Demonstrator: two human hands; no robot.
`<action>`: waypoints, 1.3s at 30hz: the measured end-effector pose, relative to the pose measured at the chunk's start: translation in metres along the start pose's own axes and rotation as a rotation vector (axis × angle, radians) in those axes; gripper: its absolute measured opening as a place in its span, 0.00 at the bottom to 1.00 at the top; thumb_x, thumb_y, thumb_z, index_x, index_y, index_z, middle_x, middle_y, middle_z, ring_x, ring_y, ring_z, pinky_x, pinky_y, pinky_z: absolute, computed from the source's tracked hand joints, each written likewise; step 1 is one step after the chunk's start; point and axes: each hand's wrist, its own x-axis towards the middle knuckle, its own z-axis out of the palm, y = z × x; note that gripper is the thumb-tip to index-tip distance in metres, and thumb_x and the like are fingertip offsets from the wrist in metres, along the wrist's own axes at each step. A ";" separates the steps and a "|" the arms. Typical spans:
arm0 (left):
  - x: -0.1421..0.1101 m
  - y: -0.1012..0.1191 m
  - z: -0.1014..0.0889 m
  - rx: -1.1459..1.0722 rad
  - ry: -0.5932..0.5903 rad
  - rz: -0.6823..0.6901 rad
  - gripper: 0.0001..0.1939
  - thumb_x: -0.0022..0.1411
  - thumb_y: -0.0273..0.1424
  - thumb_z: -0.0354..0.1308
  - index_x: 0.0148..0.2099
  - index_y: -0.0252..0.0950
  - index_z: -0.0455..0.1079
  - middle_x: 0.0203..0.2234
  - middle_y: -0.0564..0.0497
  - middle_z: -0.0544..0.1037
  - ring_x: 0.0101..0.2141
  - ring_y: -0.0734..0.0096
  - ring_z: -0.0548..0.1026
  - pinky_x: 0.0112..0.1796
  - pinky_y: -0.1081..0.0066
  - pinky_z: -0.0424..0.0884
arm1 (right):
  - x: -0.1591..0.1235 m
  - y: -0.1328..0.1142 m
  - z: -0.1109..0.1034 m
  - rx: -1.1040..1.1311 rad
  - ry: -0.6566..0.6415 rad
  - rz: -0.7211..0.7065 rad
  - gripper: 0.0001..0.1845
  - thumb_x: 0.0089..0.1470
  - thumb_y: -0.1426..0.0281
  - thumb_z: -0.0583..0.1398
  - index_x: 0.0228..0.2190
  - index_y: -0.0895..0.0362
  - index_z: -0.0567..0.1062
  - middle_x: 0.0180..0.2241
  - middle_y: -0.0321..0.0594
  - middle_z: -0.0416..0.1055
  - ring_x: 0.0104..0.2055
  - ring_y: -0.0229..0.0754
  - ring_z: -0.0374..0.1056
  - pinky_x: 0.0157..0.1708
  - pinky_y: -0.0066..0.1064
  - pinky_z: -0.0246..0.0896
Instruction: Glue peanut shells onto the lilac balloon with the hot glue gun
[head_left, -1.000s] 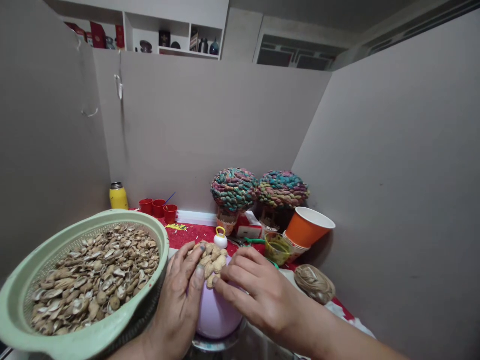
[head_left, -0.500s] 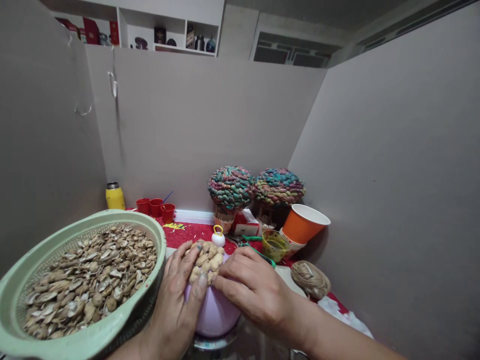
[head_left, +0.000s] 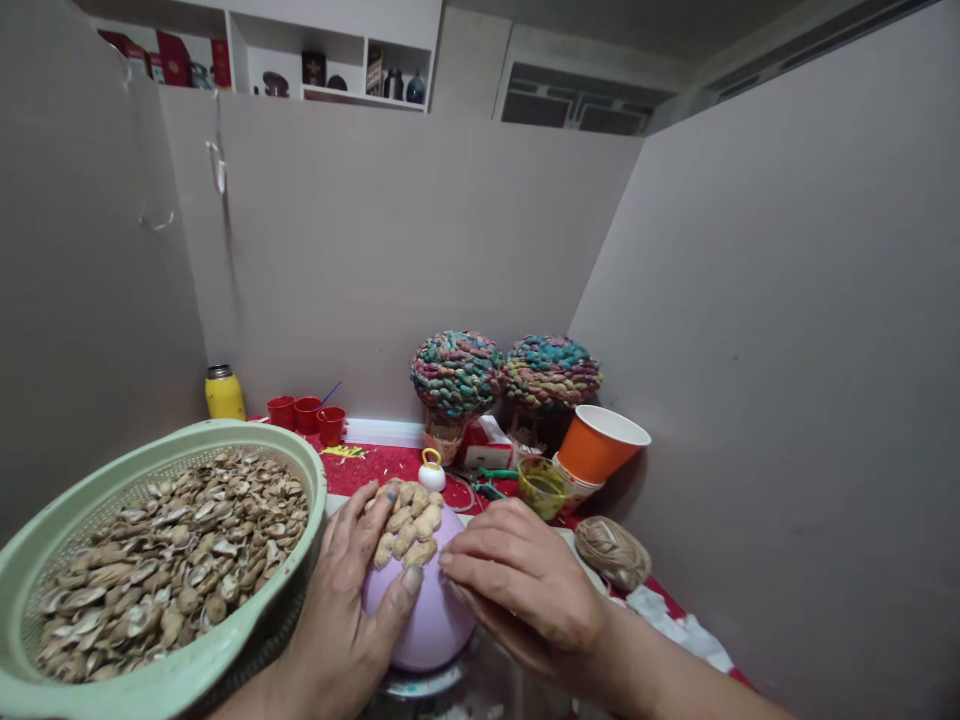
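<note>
Between the two hands, low in the middle of the view, sits a lavender ball (head_left: 427,630), smooth and balloon-like, on a round stand (head_left: 424,685) whose rim shows beneath it. Whole peanuts (head_left: 403,538) lie packed closely over the crown and a little way down the near side. The covering looks to be at an early stage: that patch is done, while the lower front and the right flank show plain lavender. The far side is hidden, so its state cannot be told, nor can what fixes the nuts in place.

The left hand (head_left: 341,600) is spread wide along the ball's left side, fingertips by the peanuts and thumb reaching across the front; it steadies the ball rather than closing round anything. The right hand (head_left: 536,590) has its fingers bent and close together at the ball's right side; whether a nut is pinched there cannot be seen.

Left of the ball, a green colander (head_left: 318,490) holds a broad heap of peanut shells (head_left: 180,560). Behind, two multicoloured domes (head_left: 457,373) stand side by side, covered all over as far as they show, far fuller than the ball in hand. A twine ball (head_left: 613,553) lies beyond the right hand.
</note>
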 end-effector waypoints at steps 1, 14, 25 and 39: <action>0.000 0.000 0.000 0.005 0.000 0.008 0.29 0.68 0.38 0.50 0.69 0.49 0.50 0.66 0.44 0.58 0.66 0.51 0.54 0.61 0.39 0.53 | -0.002 -0.001 -0.001 -0.018 0.006 0.004 0.10 0.60 0.81 0.55 0.42 0.63 0.73 0.34 0.47 0.75 0.36 0.46 0.66 0.35 0.39 0.60; -0.002 0.001 0.000 0.005 0.027 0.022 0.28 0.68 0.37 0.51 0.68 0.50 0.50 0.65 0.44 0.59 0.65 0.50 0.55 0.60 0.38 0.54 | -0.009 0.000 0.006 -0.107 0.018 0.029 0.15 0.58 0.81 0.55 0.45 0.61 0.73 0.29 0.42 0.69 0.30 0.43 0.61 0.31 0.37 0.55; 0.000 0.001 0.002 -0.005 0.042 0.016 0.27 0.68 0.37 0.51 0.67 0.47 0.52 0.64 0.42 0.61 0.64 0.49 0.56 0.60 0.38 0.54 | -0.005 -0.003 0.007 -0.059 -0.003 0.076 0.13 0.61 0.80 0.54 0.44 0.61 0.73 0.30 0.43 0.70 0.31 0.44 0.61 0.31 0.37 0.53; 0.001 0.003 0.000 -0.007 0.045 -0.006 0.27 0.67 0.38 0.52 0.67 0.46 0.54 0.65 0.43 0.61 0.64 0.48 0.57 0.60 0.38 0.54 | -0.014 0.006 0.001 0.124 0.197 0.346 0.13 0.59 0.75 0.58 0.46 0.55 0.73 0.39 0.43 0.74 0.42 0.45 0.69 0.42 0.38 0.66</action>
